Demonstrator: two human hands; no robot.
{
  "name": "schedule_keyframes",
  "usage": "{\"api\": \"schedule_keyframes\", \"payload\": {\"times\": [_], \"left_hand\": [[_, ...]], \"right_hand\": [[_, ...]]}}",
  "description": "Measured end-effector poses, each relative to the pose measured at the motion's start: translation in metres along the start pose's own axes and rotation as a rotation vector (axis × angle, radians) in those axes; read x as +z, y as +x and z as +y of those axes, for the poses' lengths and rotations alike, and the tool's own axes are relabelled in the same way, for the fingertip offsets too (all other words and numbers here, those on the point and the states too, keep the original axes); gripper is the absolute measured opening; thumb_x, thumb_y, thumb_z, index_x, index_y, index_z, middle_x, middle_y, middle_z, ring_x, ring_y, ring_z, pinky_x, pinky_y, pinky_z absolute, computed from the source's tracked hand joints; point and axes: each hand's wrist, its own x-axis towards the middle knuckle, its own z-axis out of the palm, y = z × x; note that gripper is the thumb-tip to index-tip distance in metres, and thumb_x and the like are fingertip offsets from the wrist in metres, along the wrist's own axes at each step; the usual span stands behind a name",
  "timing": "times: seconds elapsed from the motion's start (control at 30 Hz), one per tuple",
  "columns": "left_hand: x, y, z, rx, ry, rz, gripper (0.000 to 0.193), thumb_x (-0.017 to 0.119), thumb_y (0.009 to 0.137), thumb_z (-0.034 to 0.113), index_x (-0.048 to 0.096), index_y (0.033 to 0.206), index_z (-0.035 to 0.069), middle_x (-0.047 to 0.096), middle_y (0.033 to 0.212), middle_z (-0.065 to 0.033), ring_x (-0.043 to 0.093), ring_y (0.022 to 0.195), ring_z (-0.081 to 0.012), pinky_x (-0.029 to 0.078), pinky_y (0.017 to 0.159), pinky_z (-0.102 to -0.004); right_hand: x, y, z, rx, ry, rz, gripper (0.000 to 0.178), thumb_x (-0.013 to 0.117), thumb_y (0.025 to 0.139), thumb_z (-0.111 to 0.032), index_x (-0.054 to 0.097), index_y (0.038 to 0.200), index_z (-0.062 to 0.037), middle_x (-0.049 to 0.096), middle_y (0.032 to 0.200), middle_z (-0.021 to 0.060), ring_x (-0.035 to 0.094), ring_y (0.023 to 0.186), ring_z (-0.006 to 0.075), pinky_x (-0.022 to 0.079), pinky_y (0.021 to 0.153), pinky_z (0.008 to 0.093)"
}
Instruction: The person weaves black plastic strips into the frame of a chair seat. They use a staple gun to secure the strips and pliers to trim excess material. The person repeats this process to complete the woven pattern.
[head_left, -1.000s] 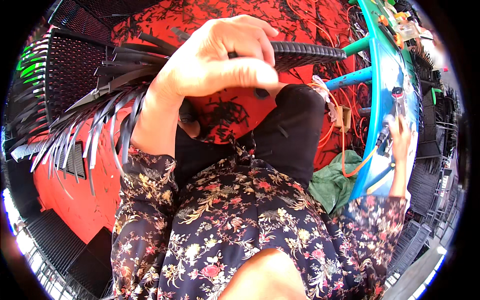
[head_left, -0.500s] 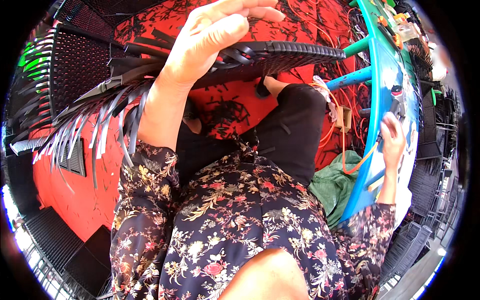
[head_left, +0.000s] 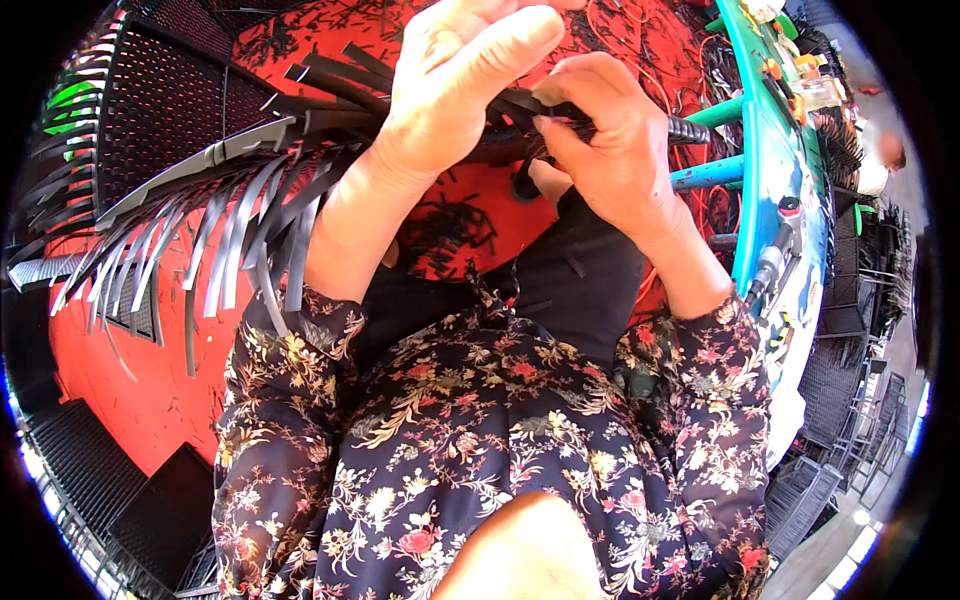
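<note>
My left hand (head_left: 450, 90) is raised over a black woven piece (head_left: 690, 131), its thumb and fingers stretched out to the right. Part of those fingers is cut off by the upper edge. Opposite it, my right hand (head_left: 625, 150) has thumb and forefinger pinched on a flat black strip (head_left: 515, 105) at the woven rim. Both hands hide much of the piece between them. Long loose black strips (head_left: 235, 235) fan out and hang to the left, behind my left forearm.
On the right, a blue table (head_left: 752, 200) carries a grey and black hand-held tool (head_left: 770, 268) and small items. Dark cut scraps (head_left: 445, 235) litter the red floor (head_left: 190, 400). Black woven furniture (head_left: 165, 110) stands at the left. Orange cords lie beyond my right hand.
My right hand has left the tool on the table and come to the woven piece, where it pinches a strip. My left hand has shifted slightly right.
</note>
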Motion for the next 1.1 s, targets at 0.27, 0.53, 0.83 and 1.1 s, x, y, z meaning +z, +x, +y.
{"api": "schedule_keyframes", "payload": {"times": [0.27,0.53,0.83,1.1], "left_hand": [[0.013,-0.008,-0.011,-0.052,0.253,0.239,0.025,0.064,0.084,0.011,0.062,0.106,-0.001,0.065,0.093,-0.0090,0.062,0.082,-0.0137,0.048,0.074,-0.0292],[0.018,-0.017,-0.014,0.105,1.132,-0.318,0.009,0.062,0.074,0.001,0.064,0.083,0.001,0.064,0.082,-0.0131,0.063,0.079,-0.0315,0.050,0.070,-0.0361],[0.015,-0.013,-0.003,-0.002,1.196,-0.433,0.022,0.066,0.073,0.003,0.062,0.095,0.003,0.065,0.087,-0.0146,0.063,0.089,-0.0328,0.052,0.075,-0.0397],[0.017,-0.016,-0.009,0.131,1.284,-0.355,0.022,0.069,0.074,0.009,0.063,0.095,0.004,0.065,0.084,-0.0127,0.064,0.087,-0.0321,0.052,0.073,-0.0395]], "right_hand": [[-0.016,-0.042,0.000,0.362,0.500,0.124,0.011,0.068,0.080,0.002,0.059,0.086,0.0000,0.062,0.087,0.0051,0.060,0.081,0.0116,0.048,0.069,0.0247],[-0.011,-0.052,-0.001,0.379,0.750,0.209,0.009,0.066,0.089,-0.007,0.065,0.096,-0.0002,0.066,0.087,0.0032,0.053,0.066,0.0025,0.041,0.054,0.0158],[-0.009,-0.043,-0.015,0.594,1.109,0.370,0.021,0.059,0.095,-0.014,0.052,0.077,-0.0032,0.066,0.076,0.0107,0.053,0.057,0.0088,0.041,0.051,0.0192],[-0.015,-0.038,-0.017,0.526,1.196,0.394,0.017,0.056,0.096,-0.009,0.051,0.081,-0.0020,0.063,0.074,0.0110,0.053,0.061,0.0131,0.041,0.056,0.0231]]}}
